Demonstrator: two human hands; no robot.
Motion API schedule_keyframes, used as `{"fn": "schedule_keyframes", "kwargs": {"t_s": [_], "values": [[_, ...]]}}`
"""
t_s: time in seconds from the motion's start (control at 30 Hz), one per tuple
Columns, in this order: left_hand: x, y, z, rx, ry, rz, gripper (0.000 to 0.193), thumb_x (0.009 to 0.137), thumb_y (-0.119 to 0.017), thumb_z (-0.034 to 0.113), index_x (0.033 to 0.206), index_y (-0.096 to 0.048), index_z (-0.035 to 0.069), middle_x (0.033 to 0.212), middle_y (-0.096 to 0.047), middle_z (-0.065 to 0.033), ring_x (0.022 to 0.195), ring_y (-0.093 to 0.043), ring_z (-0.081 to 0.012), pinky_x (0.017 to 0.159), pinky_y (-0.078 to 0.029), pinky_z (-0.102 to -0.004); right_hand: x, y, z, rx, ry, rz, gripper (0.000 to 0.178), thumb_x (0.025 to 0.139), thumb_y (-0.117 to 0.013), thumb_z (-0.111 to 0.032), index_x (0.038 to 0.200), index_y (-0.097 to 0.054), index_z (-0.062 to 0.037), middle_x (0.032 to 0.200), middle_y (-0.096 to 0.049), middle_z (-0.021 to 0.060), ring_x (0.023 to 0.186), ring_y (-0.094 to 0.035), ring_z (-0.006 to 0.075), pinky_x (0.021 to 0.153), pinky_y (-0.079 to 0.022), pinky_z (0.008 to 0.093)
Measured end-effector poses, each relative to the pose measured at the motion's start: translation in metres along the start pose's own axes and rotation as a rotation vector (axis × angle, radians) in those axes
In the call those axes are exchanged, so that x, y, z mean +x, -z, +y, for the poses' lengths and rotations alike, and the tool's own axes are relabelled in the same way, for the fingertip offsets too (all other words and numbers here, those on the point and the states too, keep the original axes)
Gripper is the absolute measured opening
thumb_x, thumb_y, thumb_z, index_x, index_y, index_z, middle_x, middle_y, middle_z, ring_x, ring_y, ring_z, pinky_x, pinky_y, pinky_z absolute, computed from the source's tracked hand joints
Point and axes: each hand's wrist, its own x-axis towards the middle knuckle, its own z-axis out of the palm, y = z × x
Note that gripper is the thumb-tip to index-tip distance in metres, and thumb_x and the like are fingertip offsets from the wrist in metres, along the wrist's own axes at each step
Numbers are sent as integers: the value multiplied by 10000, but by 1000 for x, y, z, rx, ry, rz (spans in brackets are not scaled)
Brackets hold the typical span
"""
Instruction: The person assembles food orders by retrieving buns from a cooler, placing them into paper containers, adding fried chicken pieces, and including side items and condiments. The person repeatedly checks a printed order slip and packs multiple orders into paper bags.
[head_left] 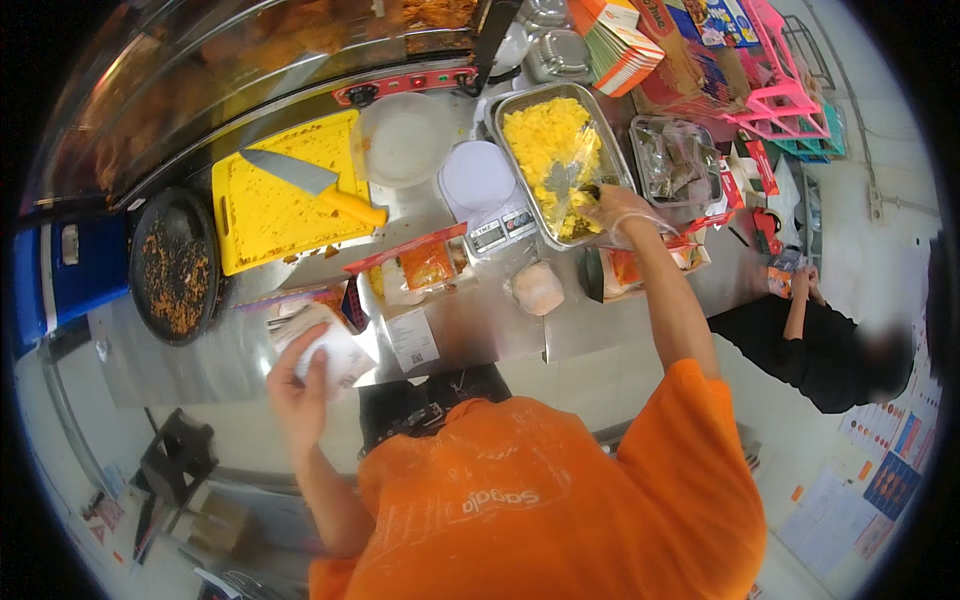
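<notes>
My right hand [622, 212], in a clear plastic glove, reaches over the near right corner of a metal tray [507, 142] of yellow scrambled egg [550, 135]. Its fingers close round something dark, perhaps a utensil handle; the rest is hidden. At the counter's front edge my left hand [300, 375] grips a white paper piece [345, 358], blurred, its thumb across it. Just beyond lies an open food box [325, 297]. Between my hands are another open box with orange-topped food [428, 265] and a pale wrapped round bundle [538, 289]. A third filled box [625, 267] sits below my right wrist.
A large knife [305, 178] lies on a yellow cutting board [235, 225], beside a dark round pan [165, 275]. A scale [490, 195] adjoins the tray. A receipt [413, 340] lies at the front edge. Another person [815, 350] in black works at right.
</notes>
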Motion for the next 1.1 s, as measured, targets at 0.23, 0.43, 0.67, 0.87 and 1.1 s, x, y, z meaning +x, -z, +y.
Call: {"fn": "schedule_keyframes", "kwargs": {"t_s": [0.23,0.43,0.67,0.87,1.1], "values": [[-17,91,-60,289,-13,300,295,989,-547,80,1235,-673,-23,1212,-698,-147,1095,-634,-191,957,-473,-314,11,4,39,-71,-89,74,562,875,-694,-493,1199,-678,-34,1202,-678,236,1121,-655,384,932,-526,463],[-25,120,-87,285,62,307,283,977,-547,72,1199,-686,-37,1137,-716,-161,1055,-644,-195,949,-478,-322,2,-3,2,-356,-52,108,742,863,-699,-532,1397,-470,-70,1115,-709,216,1047,-690,368,884,-552,456],[-42,124,-87,248,106,294,283,962,-557,59,1192,-690,-40,1140,-717,-168,1068,-647,-202,958,-477,-322,7,-47,-27,-186,-136,251,693,911,-603,-524,1368,-501,-13,1136,-694,255,1083,-678,389,927,-536,477],[-48,121,-104,260,129,297,286,964,-551,58,1196,-689,-37,1160,-715,-170,1077,-652,-214,967,-474,-329,13,-71,-35,105,-178,310,585,935,-593,-506,1134,-679,38,1198,-668,278,1123,-654,418,975,-501,494],[-36,104,-114,235,83,303,292,971,-561,74,1219,-688,-14,1203,-704,-181,1135,-638,-237,1019,-450,-344,5,-36,-6,325,-331,94,803,892,-608,-652,1273,-619,55,1284,-630,286,1229,-591,444,1004,-479,478]]}}
